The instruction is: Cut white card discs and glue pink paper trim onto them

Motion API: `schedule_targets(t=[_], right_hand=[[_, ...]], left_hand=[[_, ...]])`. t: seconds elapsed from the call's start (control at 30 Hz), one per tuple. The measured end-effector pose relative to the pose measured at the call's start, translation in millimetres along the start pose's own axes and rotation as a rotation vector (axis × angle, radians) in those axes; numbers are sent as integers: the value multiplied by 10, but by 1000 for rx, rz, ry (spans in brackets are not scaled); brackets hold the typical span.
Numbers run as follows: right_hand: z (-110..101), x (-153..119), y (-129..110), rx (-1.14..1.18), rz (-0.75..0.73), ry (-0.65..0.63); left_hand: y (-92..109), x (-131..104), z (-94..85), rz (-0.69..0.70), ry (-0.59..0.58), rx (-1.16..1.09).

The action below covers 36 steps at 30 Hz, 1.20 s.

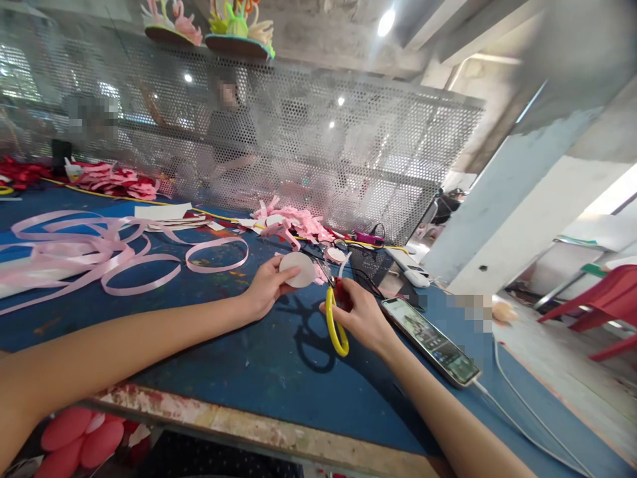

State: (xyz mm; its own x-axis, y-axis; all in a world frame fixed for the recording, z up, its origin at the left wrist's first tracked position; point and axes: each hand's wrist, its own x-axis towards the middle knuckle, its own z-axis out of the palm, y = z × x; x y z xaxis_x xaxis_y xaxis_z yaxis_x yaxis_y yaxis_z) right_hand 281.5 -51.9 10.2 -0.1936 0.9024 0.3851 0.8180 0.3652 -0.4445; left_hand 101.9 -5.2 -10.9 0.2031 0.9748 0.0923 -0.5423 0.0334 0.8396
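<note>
Between thumb and fingers, my left hand (269, 285) grips a round white disc (297, 270), held up over the blue table. My right hand (362, 311) is closed on a pair of scissors (338, 330) with yellow-rimmed handles. The scissor blades point away from me, just right of the disc; whether they touch it I cannot tell. A thin white strip (344, 264) curls up beside the blades. Behind the hands lies a heap of pink cut pieces (298, 222).
Loops of pink ribbon (149, 272) cover the table's left side. White paper pieces (164, 212) lie behind them. A phone (432, 340) with a charging cable (527, 425) rests at the right. A perforated metal screen (308, 139) stands along the back, with a person (231, 133) beyond.
</note>
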Motion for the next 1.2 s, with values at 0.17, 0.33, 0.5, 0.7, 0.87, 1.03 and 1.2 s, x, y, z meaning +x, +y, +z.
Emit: schedule_targets(t=[0.17, 0.33, 0.5, 0.7, 0.87, 1.03, 1.2], right_hand=[[14, -18, -15, -32, -69, -45], [32, -27, -8, -21, -84, -62], [31, -41, -30, 35, -65, -59], [19, -55, -58, 57, -64, -47], [17, -64, -87, 48, -62, -33], [17, -69, -101, 51, -70, 3], [23, -63, -92, 42, -86, 0]], left_hand=[[-7, -3, -6, -17, -13, -45], [-19, -20, 7, -43, -48, -94], [-32, -66, 50, -49, -82, -139], [-43, -65, 50, -56, -88, -171], [-46, -40, 34, -67, -77, -181], [-40, -30, 37, -71, -62, -180], [-7, -73, 61, -61, -95, -143]])
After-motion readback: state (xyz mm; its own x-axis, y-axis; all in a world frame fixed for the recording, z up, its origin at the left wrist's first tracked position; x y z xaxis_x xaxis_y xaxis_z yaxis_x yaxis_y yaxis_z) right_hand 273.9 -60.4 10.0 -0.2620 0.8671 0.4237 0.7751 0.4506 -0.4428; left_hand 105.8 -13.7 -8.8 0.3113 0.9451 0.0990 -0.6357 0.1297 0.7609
